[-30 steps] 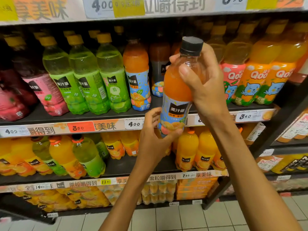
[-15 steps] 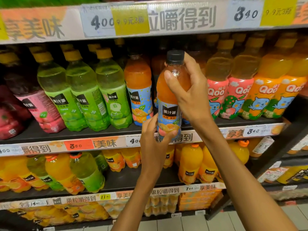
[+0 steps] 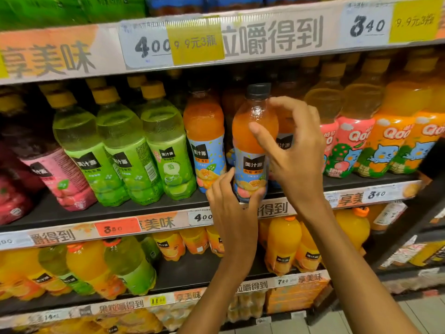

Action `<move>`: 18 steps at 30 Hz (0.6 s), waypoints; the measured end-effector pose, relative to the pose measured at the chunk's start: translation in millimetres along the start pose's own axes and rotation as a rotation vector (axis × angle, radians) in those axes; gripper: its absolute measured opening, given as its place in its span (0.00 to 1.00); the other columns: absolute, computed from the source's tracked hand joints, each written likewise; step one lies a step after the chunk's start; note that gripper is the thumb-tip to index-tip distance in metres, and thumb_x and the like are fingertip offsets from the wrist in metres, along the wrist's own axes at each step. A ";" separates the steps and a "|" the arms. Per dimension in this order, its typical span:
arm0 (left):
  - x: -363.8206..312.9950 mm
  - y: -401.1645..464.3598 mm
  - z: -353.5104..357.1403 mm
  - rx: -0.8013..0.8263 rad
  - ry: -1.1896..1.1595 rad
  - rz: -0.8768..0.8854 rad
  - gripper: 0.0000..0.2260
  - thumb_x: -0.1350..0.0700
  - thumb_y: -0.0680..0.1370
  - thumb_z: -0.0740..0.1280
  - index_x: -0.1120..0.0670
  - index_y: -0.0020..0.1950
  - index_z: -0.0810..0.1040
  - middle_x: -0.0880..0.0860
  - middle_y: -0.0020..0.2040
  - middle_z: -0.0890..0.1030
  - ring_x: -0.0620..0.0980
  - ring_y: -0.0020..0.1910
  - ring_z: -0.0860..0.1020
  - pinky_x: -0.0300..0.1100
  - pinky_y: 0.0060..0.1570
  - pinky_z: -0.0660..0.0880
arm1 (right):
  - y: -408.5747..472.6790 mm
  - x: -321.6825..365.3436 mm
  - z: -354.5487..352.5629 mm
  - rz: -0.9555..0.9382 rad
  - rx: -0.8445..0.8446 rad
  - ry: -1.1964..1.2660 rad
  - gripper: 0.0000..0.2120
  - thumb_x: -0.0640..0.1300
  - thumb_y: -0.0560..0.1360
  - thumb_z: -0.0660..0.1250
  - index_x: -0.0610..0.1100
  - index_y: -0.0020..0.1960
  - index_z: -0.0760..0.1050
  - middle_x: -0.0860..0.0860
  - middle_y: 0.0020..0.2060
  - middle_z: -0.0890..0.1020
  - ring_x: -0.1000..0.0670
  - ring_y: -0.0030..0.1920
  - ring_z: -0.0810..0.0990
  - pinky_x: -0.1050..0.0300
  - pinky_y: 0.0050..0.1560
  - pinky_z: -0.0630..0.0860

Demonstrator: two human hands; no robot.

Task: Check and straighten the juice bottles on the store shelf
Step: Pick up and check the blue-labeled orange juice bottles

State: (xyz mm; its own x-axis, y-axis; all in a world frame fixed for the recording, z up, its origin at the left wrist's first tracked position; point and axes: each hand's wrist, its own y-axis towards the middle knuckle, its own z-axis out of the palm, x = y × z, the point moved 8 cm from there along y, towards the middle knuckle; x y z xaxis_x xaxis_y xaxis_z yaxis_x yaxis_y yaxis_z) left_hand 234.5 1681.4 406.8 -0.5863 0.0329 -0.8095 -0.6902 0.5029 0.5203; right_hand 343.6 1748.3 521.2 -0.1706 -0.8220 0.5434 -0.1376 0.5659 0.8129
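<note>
The left hand point(image 3: 231, 203) reaches up from below and cups the base of an orange bottle point(image 3: 252, 145), fingers curled round its bottom edge and thumb against the label. The right hand point(image 3: 293, 150) is at the bottle's shoulder and upper body: the thumb lies across the orange front, and the fingers curve round the right side below the black cap point(image 3: 258, 90), though how firmly they press cannot be told. The bottle stands upright at the front edge of the middle shelf point(image 3: 144, 210), its blue label facing out. Just left of it stands a like orange bottle point(image 3: 204, 138), then three green bottles point(image 3: 125, 150) and a pink one point(image 3: 55, 174). To the right are Qoo bottles point(image 3: 385, 141). Behind, more bottles fill the row in shadow. A price strip point(image 3: 115, 227) runs below.
</note>
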 end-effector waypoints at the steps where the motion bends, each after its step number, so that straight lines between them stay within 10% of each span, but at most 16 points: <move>1: 0.3 0.8 0.2 -0.004 0.023 0.010 0.26 0.53 0.71 0.74 0.59 0.66 0.72 0.55 0.60 0.75 0.52 0.61 0.70 0.43 0.61 0.67 | -2.1 -0.9 -0.5 -0.025 0.033 -0.053 0.24 0.52 0.74 0.69 0.38 0.63 0.74 0.48 0.57 0.74 0.53 0.59 0.69 0.66 0.57 0.68; 18: 3.6 5.1 13.2 -0.260 0.376 0.057 0.27 0.47 0.69 0.74 0.59 0.63 0.75 0.62 0.55 0.74 0.52 0.51 0.65 0.45 0.48 0.63 | 5.5 -7.9 12.6 -0.215 -0.009 -0.327 0.22 0.52 0.71 0.73 0.36 0.56 0.79 0.43 0.51 0.82 0.39 0.46 0.74 0.43 0.43 0.71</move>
State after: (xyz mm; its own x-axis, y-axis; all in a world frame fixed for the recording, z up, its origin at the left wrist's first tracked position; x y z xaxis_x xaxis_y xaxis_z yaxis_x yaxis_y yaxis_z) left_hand 234.5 1695.5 402.9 -0.7064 -0.2853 -0.6477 -0.7077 0.2741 0.6512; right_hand 331.9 1758.7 518.8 -0.4410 -0.8572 0.2661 -0.1960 0.3812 0.9035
